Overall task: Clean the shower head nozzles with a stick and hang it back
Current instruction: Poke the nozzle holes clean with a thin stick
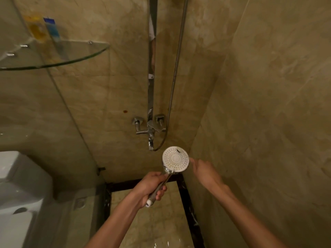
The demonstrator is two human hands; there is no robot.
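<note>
Standing inside a tiled shower corner, beige walls closing in left and right, so both arms reach forward into the tight space. Hung high on the left, a glass corner shelf carrying a yellow and a blue container, well clear of the work. Running down the middle wall, a chrome riser rail with the tap mixer at its foot; beside it a metal hose dropping and looping under the mixer. Whether that hose joins the handle cannot be made out. Off to the lower left, a white toilet cistern behind the glass panel.

Now the job itself: shower head off its mount, held low in front of the mixer, white nozzle face tilted up toward the camera, presumably so every hole can be seen and reached. Left hand wrapped closed around the chrome handle, steadying it like a torch. Right hand pinched shut at the right rim of the face, fingertips touching or almost touching the edge. Stick too thin to be sure of: a small dark sliver near the top of the face may be it. Looks like mid-cleaning; hanging back not yet done.
</note>
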